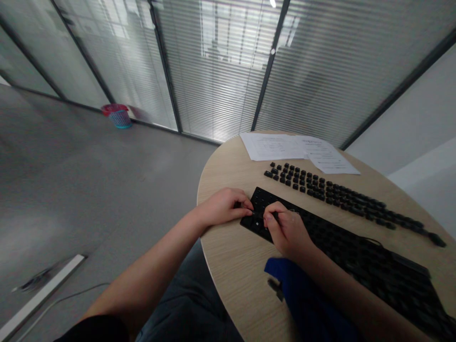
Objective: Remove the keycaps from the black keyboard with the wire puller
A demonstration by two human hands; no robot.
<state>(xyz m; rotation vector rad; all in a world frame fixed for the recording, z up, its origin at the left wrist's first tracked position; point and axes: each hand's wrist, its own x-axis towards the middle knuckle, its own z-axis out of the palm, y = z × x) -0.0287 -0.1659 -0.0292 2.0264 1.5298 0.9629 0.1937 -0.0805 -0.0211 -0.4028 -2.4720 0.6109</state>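
Note:
A black keyboard (335, 232) lies at a slant across the round table, its left end bare of keycaps in places. My left hand (228, 205) rests at that end, thumb and fingertips pinched together over the keys; anything between them is too small to name. My right hand (285, 228) is closed just beside it, low over the keyboard. From its grip sticks out a thin wire-like tool (292, 211), whose tip I cannot make out. Behind the keyboard, black keycaps (315, 183) are laid out in rows.
Printed sheets of paper (276, 146) lie at the table's (224, 171) far edge. A blue cloth (302, 294) and a small dark object (275, 288) are under my right forearm. On the floor stand a basket (120, 118) and a white strip (42, 297) with cables.

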